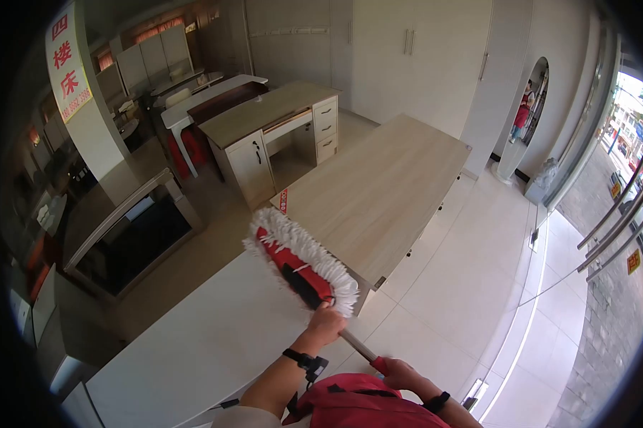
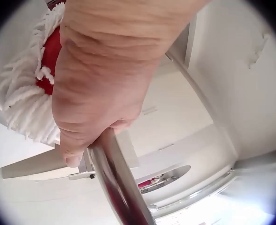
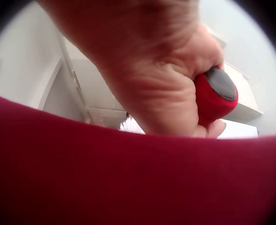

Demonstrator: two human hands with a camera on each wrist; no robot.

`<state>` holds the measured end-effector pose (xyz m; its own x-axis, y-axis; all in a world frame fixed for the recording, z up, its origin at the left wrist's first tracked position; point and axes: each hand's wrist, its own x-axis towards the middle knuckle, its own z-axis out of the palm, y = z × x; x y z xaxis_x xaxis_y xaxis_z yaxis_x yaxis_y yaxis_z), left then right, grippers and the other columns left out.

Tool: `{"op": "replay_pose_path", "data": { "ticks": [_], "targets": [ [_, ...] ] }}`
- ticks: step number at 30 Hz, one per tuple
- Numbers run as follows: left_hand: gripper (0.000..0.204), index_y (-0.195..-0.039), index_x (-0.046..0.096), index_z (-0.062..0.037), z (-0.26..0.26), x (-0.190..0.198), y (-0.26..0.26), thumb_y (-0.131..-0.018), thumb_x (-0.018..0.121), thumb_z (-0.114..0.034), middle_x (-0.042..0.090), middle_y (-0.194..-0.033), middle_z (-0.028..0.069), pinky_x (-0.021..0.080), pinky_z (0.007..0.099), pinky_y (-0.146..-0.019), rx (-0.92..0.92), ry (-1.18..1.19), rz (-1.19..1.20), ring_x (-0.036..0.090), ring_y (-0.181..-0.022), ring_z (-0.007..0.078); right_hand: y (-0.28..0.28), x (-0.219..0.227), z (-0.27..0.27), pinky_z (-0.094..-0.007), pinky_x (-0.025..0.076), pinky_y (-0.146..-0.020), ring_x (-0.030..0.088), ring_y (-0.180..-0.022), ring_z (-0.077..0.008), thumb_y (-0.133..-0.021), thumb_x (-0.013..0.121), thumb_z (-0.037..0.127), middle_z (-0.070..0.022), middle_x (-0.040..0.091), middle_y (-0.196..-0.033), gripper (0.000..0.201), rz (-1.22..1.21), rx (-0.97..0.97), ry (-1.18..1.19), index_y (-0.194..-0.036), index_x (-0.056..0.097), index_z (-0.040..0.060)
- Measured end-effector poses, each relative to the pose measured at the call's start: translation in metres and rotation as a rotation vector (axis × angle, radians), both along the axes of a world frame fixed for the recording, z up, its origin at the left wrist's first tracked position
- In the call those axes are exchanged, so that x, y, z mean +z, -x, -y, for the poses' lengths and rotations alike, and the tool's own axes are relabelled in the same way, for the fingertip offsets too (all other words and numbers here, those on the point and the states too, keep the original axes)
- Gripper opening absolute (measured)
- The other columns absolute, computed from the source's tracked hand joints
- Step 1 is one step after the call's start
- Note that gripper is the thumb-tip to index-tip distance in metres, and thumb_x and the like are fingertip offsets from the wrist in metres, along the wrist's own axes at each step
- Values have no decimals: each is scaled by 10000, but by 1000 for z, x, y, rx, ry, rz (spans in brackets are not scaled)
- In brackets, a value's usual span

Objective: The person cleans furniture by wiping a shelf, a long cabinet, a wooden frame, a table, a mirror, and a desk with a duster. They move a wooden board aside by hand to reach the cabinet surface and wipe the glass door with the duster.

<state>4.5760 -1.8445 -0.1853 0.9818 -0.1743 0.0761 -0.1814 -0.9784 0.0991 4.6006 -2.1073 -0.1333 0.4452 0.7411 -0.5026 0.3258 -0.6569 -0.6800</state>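
A dust mop (image 1: 293, 260) with a white string fringe and a red top overlaps the near-left end of the wood-grain desk (image 1: 385, 192) and the white tabletop (image 1: 200, 335) in the head view. Close below the mop head, my left hand (image 1: 326, 327) grips the metal pole (image 1: 359, 347). The left wrist view has that hand (image 2: 103, 84) wrapped round the shiny pole (image 2: 117, 183), with fringe (image 2: 28, 103) beside it. Lower down, my right hand (image 1: 405, 376) holds the red handle end. Its grey-capped tip (image 3: 221, 84) pokes out of the fist in the right wrist view.
Behind stands a desk with drawers (image 1: 271, 114), beside a white-legged table (image 1: 186, 146). A dark glass-topped table (image 1: 132, 235) is at left. White cabinets (image 1: 421, 57) line the back, an oval mirror (image 1: 529, 100) hangs at right, and glass doors with curved handles (image 1: 614, 225) face the street.
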Motion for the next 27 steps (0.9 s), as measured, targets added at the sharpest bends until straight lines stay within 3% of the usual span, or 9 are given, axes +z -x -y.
{"op": "replay_pose_path", "data": {
  "ticks": [2, 6, 9, 14, 23, 27],
  "targets": [
    [52, -622, 624, -142, -12, 10, 20, -602, 634, -190, 614, -669, 65, 372, 403, -754, 173, 33, -16, 600, -740, 227, -30, 5, -16, -407, 447, -743, 576, -886, -346, -700, 514, 50, -169, 612, -914, 327, -45, 201, -103, -1026, 531, 46],
    [77, -613, 613, -138, -3, 13, 44, -581, 650, -198, 592, -631, 54, 354, 406, -751, 445, -27, -73, 581, -696, 225, -76, -32, -35, -414, 437, -750, 567, -895, -347, -700, 530, 56, -167, 604, -923, 330, -27, 475, -173, -1030, 525, 43],
    [97, -605, 603, -138, 18, 13, 22, -601, 665, -212, 590, -639, 51, 330, 403, -741, 534, -12, -114, 571, -711, 222, -105, -41, -24, -427, 435, -747, 563, -892, -353, -709, 527, 82, -165, 603, -914, 324, 21, 471, -140, -1031, 523, 44],
    [134, -637, 614, -140, 56, 7, -71, -647, 663, -264, 598, -654, 50, 332, 402, -724, 425, -47, -79, 573, -713, 222, -183, -43, 24, -414, 428, -813, 565, -953, -329, -761, 528, 158, -153, 611, -969, 357, 75, 408, -92, -1117, 526, 130],
    [49, -638, 643, -135, 120, 8, -293, -616, 640, -179, 616, -656, 61, 378, 388, -716, -14, -27, -66, 609, -709, 225, -300, -3, 117, -394, 444, -769, 574, -902, -335, -694, 514, 78, -161, 615, -917, 397, -35, -18, -16, -1089, 537, 100],
    [30, -631, 645, -132, 143, -3, -397, -614, 632, -152, 617, -640, 58, 385, 385, -703, -168, -4, 5, 615, -695, 216, -364, -27, 142, -394, 446, -759, 579, -877, -331, -679, 500, 67, -176, 611, -895, 386, 27, -170, 82, -1063, 544, 73]
  ]
}}
